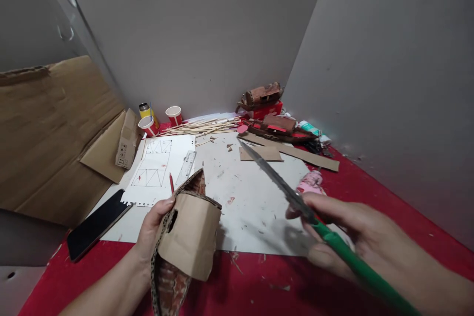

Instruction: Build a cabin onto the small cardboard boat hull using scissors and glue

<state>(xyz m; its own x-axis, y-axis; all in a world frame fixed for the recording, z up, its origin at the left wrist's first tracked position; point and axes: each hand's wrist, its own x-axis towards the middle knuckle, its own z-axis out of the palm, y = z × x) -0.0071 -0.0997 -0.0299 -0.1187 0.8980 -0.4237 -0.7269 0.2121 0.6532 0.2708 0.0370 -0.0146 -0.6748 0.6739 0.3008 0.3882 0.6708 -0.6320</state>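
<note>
My left hand [150,229] grips a cardboard boat model [188,237] by its left side. The boat has a curved tan cover over its middle, a small dark opening in that cover and brown-painted insides at both ends. Its tip points away from me. On the right, my right hand [344,227] is closed around a long tool with a green handle [348,256] and a grey metal blade [272,175], likely scissors. The blade points up and left, apart from the boat. Part of the handle is blurred.
White paper [255,207] with scraps covers the red table [122,276]. A phone [98,224], drawing [157,165], ruler [187,165] and red pencil [171,182] lie left. Sticks [207,126], cups [173,115], cardboard strips [296,150] and brown boats [281,128] are behind; large cardboard [55,133] leans left.
</note>
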